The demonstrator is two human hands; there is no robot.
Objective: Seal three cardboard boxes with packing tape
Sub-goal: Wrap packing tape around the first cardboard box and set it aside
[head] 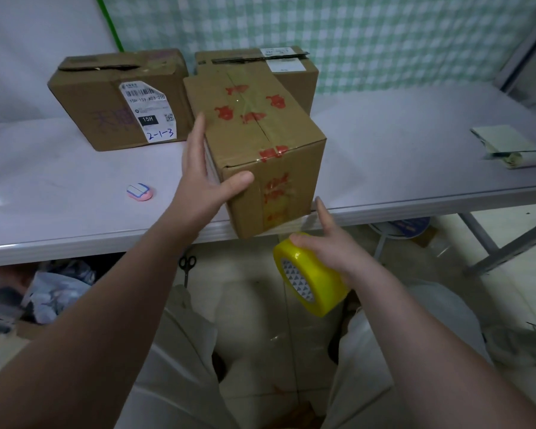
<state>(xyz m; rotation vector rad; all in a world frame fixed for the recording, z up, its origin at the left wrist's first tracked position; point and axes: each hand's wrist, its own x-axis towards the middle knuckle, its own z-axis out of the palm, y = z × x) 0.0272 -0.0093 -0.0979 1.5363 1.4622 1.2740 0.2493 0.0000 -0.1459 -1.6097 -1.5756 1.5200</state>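
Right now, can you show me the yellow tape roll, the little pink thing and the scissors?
yellow tape roll (325, 289): head view, on its yellow outer band.
little pink thing (140, 191): head view, on its white top.
scissors (186, 270): head view, just below the handles.

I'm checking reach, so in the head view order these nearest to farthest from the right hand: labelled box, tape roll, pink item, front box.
1. tape roll, held in the right hand.
2. front box, just up and left, overhanging the table edge.
3. pink item, left on the table.
4. labelled box, back left.
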